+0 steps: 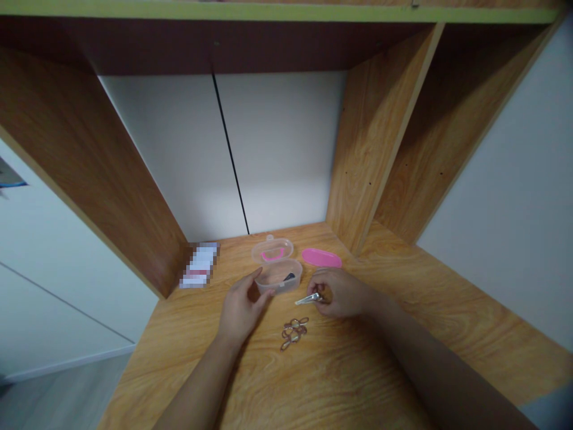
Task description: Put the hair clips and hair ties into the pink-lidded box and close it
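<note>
Grip of R hand point(335, 292) is closed, pinching silver hair clip point(308, 298) btwn thumb & fingers, clip tip pointing L toward clear plastic box point(280, 279). Clip is held low over table point(277, 388), just in front of box, not inside it. Grip of L hand point(243, 307) is open w/ fingers loosely curled, holding nothing, right beside box's L side; can't tell if fingertips touch it.

Box sits btwn both hands, w/ small black clip point(289, 277) inside. Clear lid point(271, 251) w/ pink seal lies just behind box, off it. Pink oval dish point(321, 258) lies to R of lid. Small pile of brownish oval hair clips point(294, 333) sits on table nearer person, below both hands. Pixelated packet point(199, 266) lies far L, against wood-grain shelf panel point(111, 179).
</note>
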`<state>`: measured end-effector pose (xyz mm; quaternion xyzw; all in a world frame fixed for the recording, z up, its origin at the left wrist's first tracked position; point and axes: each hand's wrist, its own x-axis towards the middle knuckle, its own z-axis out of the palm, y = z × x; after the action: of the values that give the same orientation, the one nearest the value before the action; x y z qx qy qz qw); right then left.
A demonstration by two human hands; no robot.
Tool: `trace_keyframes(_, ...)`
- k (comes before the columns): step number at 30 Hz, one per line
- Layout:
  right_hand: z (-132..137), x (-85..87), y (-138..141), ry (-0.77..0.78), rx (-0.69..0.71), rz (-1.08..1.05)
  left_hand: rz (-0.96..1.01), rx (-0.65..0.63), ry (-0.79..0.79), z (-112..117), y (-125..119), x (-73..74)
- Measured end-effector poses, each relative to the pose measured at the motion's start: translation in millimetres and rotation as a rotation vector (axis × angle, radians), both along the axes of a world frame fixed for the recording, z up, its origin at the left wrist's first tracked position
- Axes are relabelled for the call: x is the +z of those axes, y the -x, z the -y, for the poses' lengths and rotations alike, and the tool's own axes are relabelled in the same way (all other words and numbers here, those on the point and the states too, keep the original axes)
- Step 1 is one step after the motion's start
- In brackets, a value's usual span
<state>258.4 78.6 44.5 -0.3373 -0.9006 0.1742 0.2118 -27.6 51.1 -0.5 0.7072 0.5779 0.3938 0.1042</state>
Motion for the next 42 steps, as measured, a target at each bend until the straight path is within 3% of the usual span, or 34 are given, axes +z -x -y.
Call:
trace_keyframes(7,-5,-0.7,12,-0.305,-0.095,-0.276,0.02,-0.084,0.011,1,-3,0.6)
trace_keyframes(15,-6,-4.1,22,-0.409,-0.139,-0.302,0.011,-0.121,0.021,3,-4,1.2)
trace_keyframes(24,-7,-7.5,25,-0.313,-0.153,-0.222,0.004,-0.155,0.017,3,-4,0.4)
trace_keyframes(30,-8,-5.9,24,-0.292,-0.089,-0.168,-0.002,-0.155,0.005,3,-4,-0.6)
trace_keyframes(42,-6,-3.9,24,-0.247,-0.071,-0.229,-0.007,-0.158,0.012,3,-5,1.6)
